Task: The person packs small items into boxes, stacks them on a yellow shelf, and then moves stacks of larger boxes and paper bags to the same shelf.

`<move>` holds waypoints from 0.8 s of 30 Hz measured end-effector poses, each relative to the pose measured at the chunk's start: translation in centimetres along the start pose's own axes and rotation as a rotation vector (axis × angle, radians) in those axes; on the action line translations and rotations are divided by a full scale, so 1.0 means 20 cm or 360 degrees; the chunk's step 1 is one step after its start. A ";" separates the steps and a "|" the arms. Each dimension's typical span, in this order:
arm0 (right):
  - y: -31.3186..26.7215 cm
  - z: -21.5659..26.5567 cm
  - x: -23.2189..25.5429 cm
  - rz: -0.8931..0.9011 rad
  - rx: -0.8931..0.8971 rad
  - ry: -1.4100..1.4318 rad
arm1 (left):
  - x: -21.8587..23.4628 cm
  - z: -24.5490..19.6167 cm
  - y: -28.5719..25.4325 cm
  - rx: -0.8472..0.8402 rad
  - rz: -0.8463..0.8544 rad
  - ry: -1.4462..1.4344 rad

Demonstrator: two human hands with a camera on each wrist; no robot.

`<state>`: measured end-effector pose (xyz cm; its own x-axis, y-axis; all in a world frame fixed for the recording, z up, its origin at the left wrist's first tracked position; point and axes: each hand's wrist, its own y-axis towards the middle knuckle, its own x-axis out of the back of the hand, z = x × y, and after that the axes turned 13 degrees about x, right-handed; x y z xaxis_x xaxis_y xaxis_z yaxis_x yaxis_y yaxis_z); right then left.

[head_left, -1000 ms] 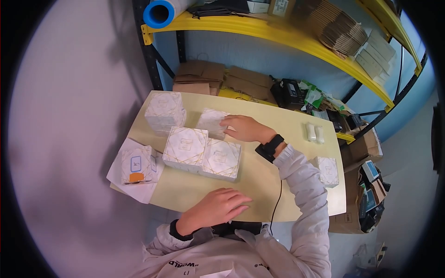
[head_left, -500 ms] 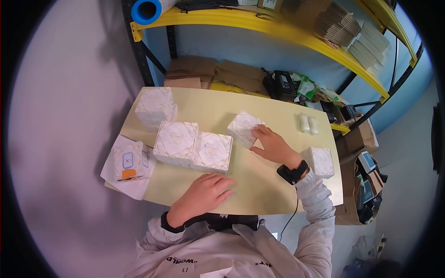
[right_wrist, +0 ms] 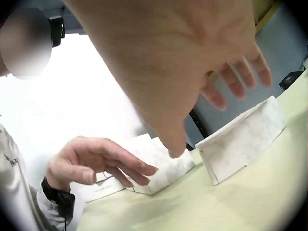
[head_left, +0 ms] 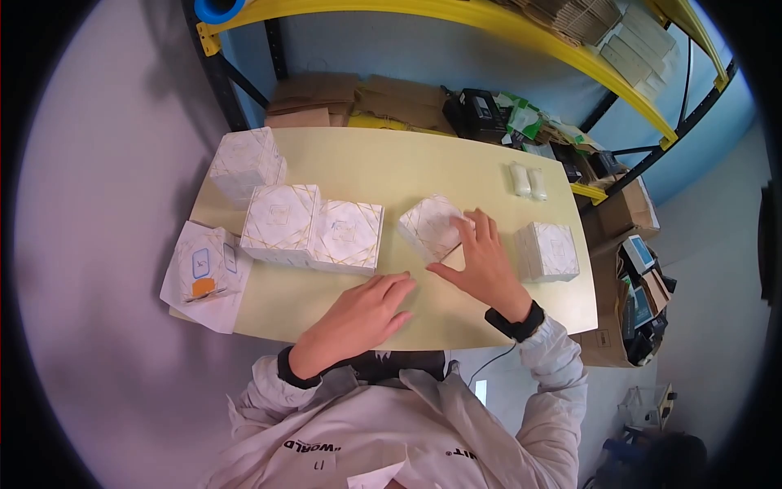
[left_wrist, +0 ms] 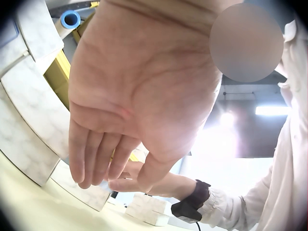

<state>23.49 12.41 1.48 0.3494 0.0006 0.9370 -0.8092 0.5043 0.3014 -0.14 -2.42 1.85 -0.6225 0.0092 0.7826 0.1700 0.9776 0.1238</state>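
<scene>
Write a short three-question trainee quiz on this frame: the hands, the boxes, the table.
1. True or false: the right hand rests straight fingers on the small box.
2. What does the left hand hold?
A. a box
B. the two white tubes
C. nothing
3. Fill in: the box by the table's right edge lies to the ____ of the right hand.

Key
1. True; the fingers lie on its top, not curled round it.
2. C; it is open over the table, near the pair of large boxes.
3. right
</scene>
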 end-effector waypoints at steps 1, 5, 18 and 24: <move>-0.02 -0.01 -0.04 -0.0237 0.0050 -0.0182 | -0.01 -0.01 0.01 -0.0002 0.0015 -0.0008; -0.04 -0.05 -0.11 -0.0092 -0.0108 0.0075 | -0.03 -0.03 0.03 -0.0037 0.0024 0.0026; -0.14 -0.05 0.15 -0.0063 -0.0489 0.0995 | 0.02 -0.09 0.15 -0.0201 -0.0546 0.0273; -0.21 -0.02 0.21 0.0078 -0.0523 0.1457 | -0.02 -0.10 0.19 -0.0195 -0.0459 0.0219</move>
<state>28.57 10.60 4.01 0.6632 0.6291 0.4054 -0.7090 0.7017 0.0711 2.30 0.92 3.20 -0.5510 -0.3007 0.7784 0.0976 0.9032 0.4180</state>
